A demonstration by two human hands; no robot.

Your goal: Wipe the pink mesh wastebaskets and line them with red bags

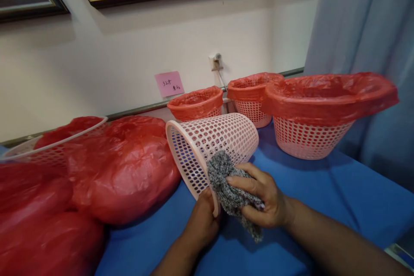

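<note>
A pale pink perforated plastic wastebasket lies tipped on its side over the blue table, its mouth facing left and toward me. My left hand is closed on the near part of its rim, with some fingers hidden inside the basket. My right hand grips a crumpled grey speckled cloth. That cloth presses against the outside of the basket just behind the rim, and a loose end hangs below my fingers.
Red-lined baskets stand behind, one at the middle, another beside it and a larger one at right. Full red plastic bags and a white-rimmed basket crowd the left. A pink note sticks to the wall.
</note>
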